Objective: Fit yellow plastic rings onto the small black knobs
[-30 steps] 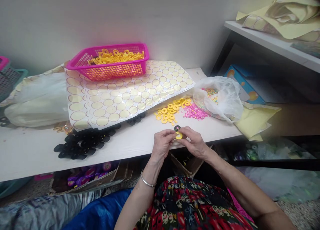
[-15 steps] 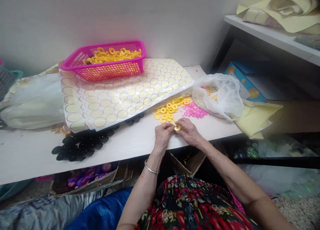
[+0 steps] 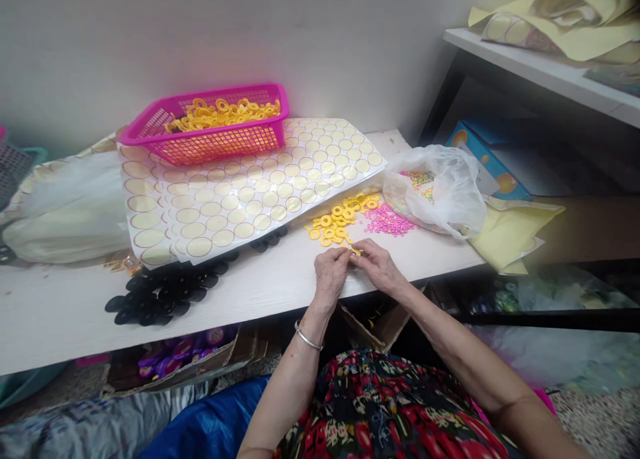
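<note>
My left hand (image 3: pixel 331 272) and my right hand (image 3: pixel 376 264) meet above the front edge of the white table (image 3: pixel 280 279). Between their pinched fingertips is a small yellow ring-shaped piece (image 3: pixel 355 252), mostly covered by the fingers. Both hands appear to grip it. Just beyond them lies a loose pile of yellow ring pieces (image 3: pixel 334 224). Small pink beads (image 3: pixel 387 220) are spread to the right of that pile. A white plastic bag (image 3: pixel 450 196) with multicoloured beads inside sits behind my right hand.
A pink basket (image 3: pixel 215 142) of yellow pieces stands on sheets of round stickers (image 3: pixel 260 199). Black discs (image 3: pixel 160 292) lie at the front left. A blue box (image 3: pixel 487 159) and yellow paper (image 3: pixel 517 229) are at the right, below a white shelf (image 3: pixel 545 76). Cardboard boxes (image 3: pixel 215 369) sit under the table.
My fingers have closed further over the yellow piece, whose round face showed before and is now largely hidden. My left hand has shifted slightly right. The view has moved a little.
</note>
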{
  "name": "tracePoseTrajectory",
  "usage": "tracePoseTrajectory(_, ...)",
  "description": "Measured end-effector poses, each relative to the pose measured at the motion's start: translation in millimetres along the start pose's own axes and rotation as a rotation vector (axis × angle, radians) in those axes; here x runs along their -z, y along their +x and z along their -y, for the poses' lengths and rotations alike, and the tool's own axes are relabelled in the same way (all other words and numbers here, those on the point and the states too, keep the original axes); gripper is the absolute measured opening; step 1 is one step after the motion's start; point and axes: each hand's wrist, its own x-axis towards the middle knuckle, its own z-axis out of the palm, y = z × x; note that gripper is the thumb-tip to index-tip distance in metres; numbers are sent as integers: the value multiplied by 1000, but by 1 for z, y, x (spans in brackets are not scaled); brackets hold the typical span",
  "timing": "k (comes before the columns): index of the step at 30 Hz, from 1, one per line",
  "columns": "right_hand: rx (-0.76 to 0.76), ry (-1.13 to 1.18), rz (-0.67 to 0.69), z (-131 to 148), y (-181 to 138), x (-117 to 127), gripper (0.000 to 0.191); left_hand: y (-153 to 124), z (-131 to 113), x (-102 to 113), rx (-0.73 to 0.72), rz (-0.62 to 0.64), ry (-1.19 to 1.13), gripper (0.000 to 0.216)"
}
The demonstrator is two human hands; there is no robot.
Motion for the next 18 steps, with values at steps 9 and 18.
tracePoseTrajectory(9,-382,288,-145,1,-4,-21,34,-2,4,-7,0,-49,30,22)
tracePoseTrajectory(18,-505,460,-233,2,-3,-25,31,-6,4,-16,80,-144,-82,24)
